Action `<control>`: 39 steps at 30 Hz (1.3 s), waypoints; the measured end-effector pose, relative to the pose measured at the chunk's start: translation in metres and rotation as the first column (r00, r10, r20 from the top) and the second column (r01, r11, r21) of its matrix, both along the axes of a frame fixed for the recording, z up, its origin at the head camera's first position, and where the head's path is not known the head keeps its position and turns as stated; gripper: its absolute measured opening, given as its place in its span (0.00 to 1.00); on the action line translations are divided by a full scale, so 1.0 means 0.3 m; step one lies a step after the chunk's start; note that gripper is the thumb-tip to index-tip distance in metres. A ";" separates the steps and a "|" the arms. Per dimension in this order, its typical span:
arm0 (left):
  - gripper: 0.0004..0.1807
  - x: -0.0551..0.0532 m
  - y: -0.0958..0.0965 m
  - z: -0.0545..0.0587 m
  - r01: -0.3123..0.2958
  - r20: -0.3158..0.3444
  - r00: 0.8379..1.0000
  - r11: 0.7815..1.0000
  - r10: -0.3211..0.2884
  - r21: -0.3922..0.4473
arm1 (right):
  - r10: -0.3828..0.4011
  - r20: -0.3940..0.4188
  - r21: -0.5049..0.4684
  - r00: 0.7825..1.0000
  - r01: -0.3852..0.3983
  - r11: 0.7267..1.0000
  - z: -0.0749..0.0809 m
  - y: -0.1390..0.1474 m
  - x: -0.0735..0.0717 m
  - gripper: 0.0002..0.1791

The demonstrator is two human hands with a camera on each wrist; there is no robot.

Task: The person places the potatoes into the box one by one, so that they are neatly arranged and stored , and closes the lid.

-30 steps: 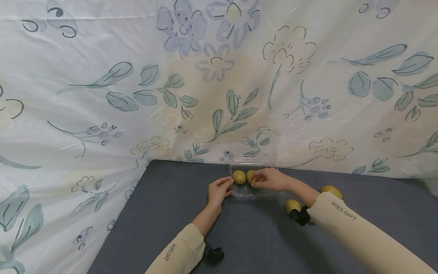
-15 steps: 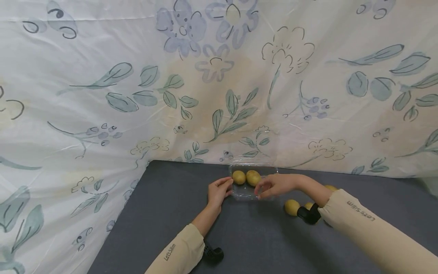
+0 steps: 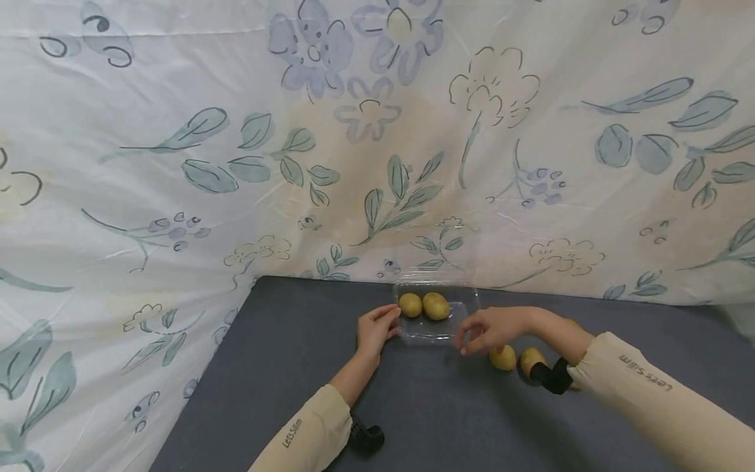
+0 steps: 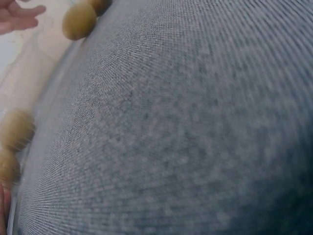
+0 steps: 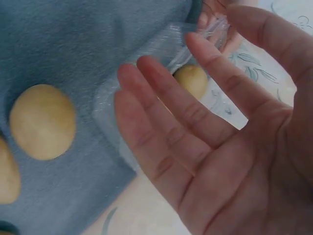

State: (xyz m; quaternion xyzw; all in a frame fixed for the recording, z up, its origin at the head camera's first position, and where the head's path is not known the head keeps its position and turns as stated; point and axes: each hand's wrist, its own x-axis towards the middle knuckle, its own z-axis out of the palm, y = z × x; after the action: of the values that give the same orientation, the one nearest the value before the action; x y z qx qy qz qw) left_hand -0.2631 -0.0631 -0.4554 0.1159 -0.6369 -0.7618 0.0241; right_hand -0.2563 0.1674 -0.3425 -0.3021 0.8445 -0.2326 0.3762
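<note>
A clear plastic container stands at the back of the table with its lid raised. Two yellow-brown potatoes lie side by side in its left half. My left hand pinches the container's left edge between thumb and fingers. Over the container's right front corner hovers my right hand, its fingers relaxed and the palm bare in the right wrist view. Behind and below that hand, outside the container, lies a potato, with a second potato to its right.
More potatoes are partly hidden by the right forearm, one showing beyond it. Dark grey cloth covers the table. Right behind the container hangs a white floral curtain.
My right hand has let go of the right-hand potato inside the container and drawn back toward the right and nearer. The left hand stays at the container's edge.
</note>
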 end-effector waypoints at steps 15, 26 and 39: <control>0.15 -0.026 0.004 -0.051 -0.019 -0.003 1.000 1.000 0.019 0.010 | -0.013 -0.132 -0.042 0.991 0.008 0.999 -0.055 0.166 0.039 0.16; 0.15 -0.029 0.006 -0.054 -0.028 -0.011 1.000 1.000 0.028 -0.006 | -0.098 -0.115 -0.115 0.989 0.085 0.990 -0.089 0.284 0.077 0.17; 0.13 -0.032 0.007 -0.060 -0.024 -0.004 1.000 0.999 0.024 -0.034 | -0.216 -0.287 -0.178 0.933 0.169 0.969 -0.119 0.388 0.089 0.20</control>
State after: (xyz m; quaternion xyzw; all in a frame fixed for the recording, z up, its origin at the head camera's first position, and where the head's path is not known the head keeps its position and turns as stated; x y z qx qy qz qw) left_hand -0.2729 -0.0610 -0.4735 0.1217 -0.6482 -0.7508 0.0364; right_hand -0.2296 0.2838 -0.3782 -0.2773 0.8979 -0.2822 0.1929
